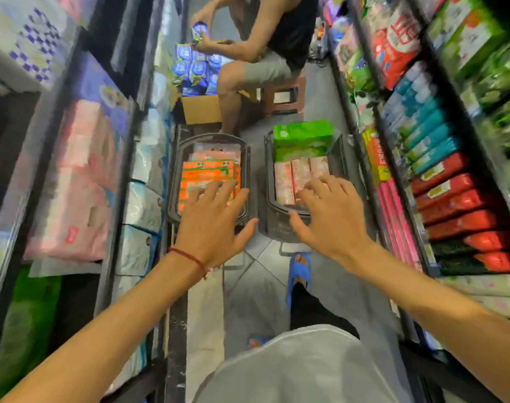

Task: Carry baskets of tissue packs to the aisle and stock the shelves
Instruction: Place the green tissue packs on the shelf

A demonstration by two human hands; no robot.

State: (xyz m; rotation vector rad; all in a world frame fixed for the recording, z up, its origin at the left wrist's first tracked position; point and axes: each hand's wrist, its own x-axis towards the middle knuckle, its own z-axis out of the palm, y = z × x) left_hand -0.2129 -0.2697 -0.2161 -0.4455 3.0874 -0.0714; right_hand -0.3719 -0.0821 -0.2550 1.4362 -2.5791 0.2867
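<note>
On your left, the left shelf unit [73, 170] is packed with soft pink and white tissue bundles. Beside it on the floor, toward the left edge of the aisle, stands the left basket [249, 170], filled with orange packs [207, 173] lying flat in a stack. Your left hand [213, 225] is spread above its near end. Its fingers [207, 193] are wide and straight over the top pack and grip nothing; whether they touch the wrapping I cannot tell.

Just to the right, close to the first one, sits the right basket [268, 175]. It holds pink packs [291, 173] standing in a row at the near end and a green pack [301, 138] riding high at the far end. Your right hand [332, 216] is likewise splayed over the pink row, holding nothing, thumb out past the near rim.

These packs will probably feel light and squashy, with slick film wrap, so pinch across a short side or take one from both ends rather than by the loose film. The green pack sits above the rim and could slide off if the basket tips. A loaded basket is best taken by its rim or handle; the handles look folded down along the rims.

Farther right, the right shelf unit [451, 184] carries red, teal and green packs.
</note>
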